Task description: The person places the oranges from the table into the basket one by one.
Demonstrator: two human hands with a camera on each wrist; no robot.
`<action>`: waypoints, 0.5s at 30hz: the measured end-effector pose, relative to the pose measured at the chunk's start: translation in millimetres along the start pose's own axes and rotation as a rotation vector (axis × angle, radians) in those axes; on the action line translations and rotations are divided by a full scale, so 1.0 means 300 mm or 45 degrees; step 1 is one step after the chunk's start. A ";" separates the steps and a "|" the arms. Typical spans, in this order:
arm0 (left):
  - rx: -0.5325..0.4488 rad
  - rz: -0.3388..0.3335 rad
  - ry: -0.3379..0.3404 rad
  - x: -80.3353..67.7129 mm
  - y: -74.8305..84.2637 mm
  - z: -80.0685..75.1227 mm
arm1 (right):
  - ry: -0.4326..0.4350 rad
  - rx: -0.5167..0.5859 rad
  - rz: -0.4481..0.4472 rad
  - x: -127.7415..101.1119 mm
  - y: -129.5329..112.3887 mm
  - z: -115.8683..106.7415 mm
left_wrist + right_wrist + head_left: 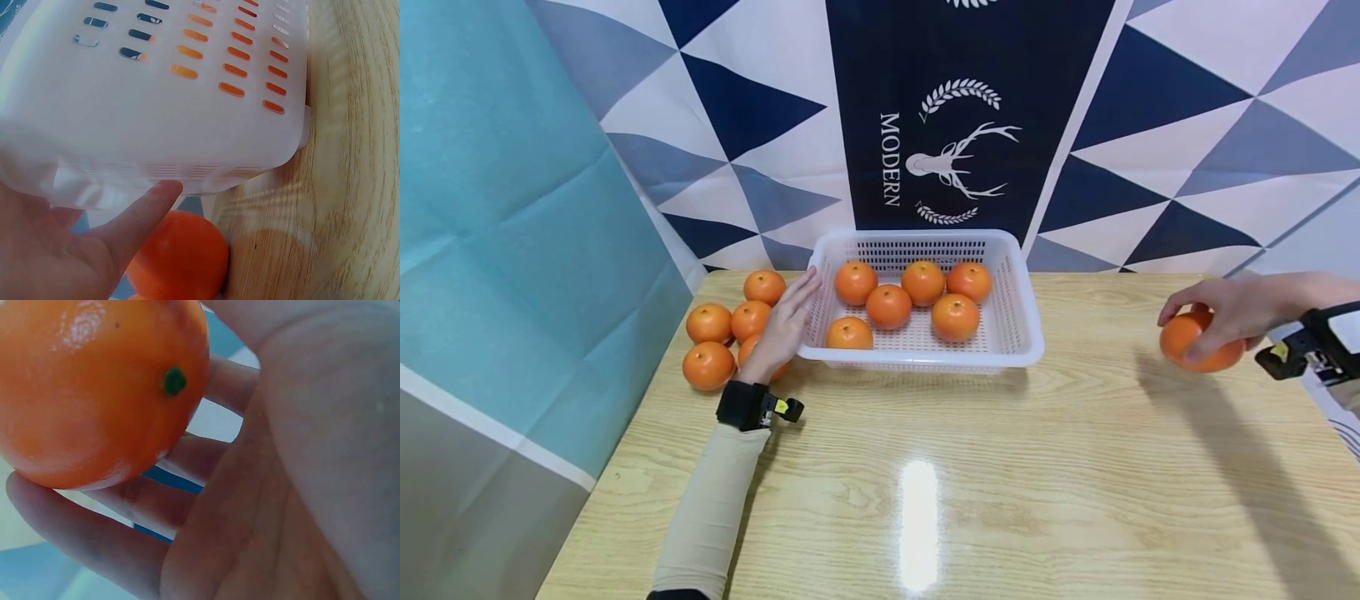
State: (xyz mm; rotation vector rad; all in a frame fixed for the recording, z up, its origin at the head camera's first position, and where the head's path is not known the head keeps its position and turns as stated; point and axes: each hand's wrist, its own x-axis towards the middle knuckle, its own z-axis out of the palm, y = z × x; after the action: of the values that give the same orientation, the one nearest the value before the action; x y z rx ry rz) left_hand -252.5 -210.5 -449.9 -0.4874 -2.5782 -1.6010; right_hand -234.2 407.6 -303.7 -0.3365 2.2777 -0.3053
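At the right side of the table my right hand (1240, 308) grips an orange (1201, 340), its fingers curled round the fruit. A green stem end shows on that orange (106, 387) in the right wrist view. My left hand (784, 329) lies along the left end of a white plastic basket (925, 360), fingers straight and at its rim. In the left wrist view the thumb (147, 209) reaches along the slotted basket wall (156, 119). Several oranges, among them one orange (955, 317) near the front, sit inside the basket.
Left of the basket lies a group of oranges (709, 367), partly hidden by my left hand. The wooden table (1000, 467) meets a patterned cloth (775, 125) at the back and a blue-grey panel (512, 250) at the left.
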 end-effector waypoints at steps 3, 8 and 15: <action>0.009 0.004 -0.001 -0.005 0.010 0.002 | 0.014 -0.027 0.006 -0.002 -0.002 -0.030; 0.036 -0.036 0.006 -0.016 0.050 0.004 | 0.057 -0.080 -0.021 0.002 -0.022 -0.061; 0.046 -0.039 -0.001 -0.018 0.067 0.004 | 0.124 -0.167 -0.076 0.023 -0.086 -0.096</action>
State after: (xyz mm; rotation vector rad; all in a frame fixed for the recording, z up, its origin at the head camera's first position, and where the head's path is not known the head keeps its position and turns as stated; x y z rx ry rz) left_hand -241.4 -202.6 -434.4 -0.4482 -2.6227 -1.5604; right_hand -256.4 384.5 -281.3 -0.4672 2.3925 -0.2075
